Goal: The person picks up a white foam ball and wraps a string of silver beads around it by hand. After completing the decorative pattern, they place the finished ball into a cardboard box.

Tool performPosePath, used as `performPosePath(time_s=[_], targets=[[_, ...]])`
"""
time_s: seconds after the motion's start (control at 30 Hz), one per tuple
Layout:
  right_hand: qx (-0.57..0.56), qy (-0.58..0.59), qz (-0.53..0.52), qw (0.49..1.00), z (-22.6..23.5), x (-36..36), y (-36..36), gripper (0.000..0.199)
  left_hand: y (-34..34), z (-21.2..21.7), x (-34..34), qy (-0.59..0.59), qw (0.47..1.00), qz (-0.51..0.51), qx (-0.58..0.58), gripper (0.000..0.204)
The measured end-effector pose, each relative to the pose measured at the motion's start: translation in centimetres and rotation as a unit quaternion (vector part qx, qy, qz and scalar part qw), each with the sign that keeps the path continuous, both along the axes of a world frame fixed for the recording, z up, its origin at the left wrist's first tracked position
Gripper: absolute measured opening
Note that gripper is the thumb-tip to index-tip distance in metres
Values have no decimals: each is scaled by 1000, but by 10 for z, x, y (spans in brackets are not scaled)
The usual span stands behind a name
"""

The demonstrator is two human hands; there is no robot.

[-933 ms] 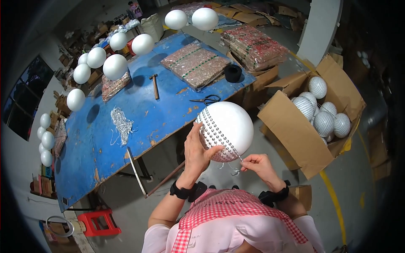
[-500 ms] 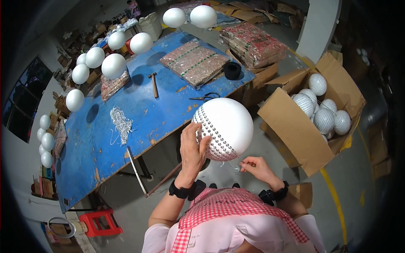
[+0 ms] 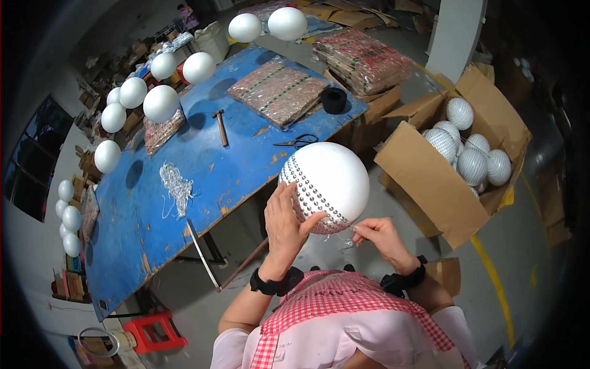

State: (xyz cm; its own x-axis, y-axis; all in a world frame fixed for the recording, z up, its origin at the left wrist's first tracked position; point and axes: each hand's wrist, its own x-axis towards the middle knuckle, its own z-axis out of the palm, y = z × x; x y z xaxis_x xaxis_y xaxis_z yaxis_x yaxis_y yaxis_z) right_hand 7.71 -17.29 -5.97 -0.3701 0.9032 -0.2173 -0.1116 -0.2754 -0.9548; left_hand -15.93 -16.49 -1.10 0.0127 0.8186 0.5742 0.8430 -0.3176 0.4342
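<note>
A large white ball [image 3: 344, 175] is held in the air just off the near edge of the blue table [image 3: 212, 178], in front of the checked apron [image 3: 344, 298]. Its left side is clasped by the left hand [image 3: 286, 218], whose fingers are curved and partly spread against it, with the thumb pressed over the beads. The lower left of the ball is covered by slanting rows of silver beads [image 3: 312, 198]; its upper right is left plain white.

By the right hand [image 3: 381, 237], thumb and forefinger are brought together in a pinch, and a thin silver strand [image 3: 347, 241] is held at their tips, close below the ball. How much of the strand is gripped cannot be told at this size. A dark band is worn on each wrist.

On the table, a tangled heap of silver strands [image 3: 176, 187] is seen to the left, with a hammer [image 3: 222, 128] lying farther back. Scissors [image 3: 298, 142] are set just beyond the ball, near a roll of black tape [image 3: 334, 101] and a flat wrapped pack [image 3: 276, 92]. To the right, several beaded balls [image 3: 472, 167] are held in an open cardboard box [image 3: 424, 187].
</note>
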Motion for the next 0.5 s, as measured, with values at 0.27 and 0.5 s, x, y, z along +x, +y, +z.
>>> performPosePath(time_s=[0.27, 0.5], targets=[[29, -32, 41, 998, 4, -3, -4, 13, 2, -5, 1, 9, 1000, 8, 8, 79], [212, -293, -28, 932, -3, -9, -5, 12, 3, -3, 1, -90, 996, 6, -23, 73]])
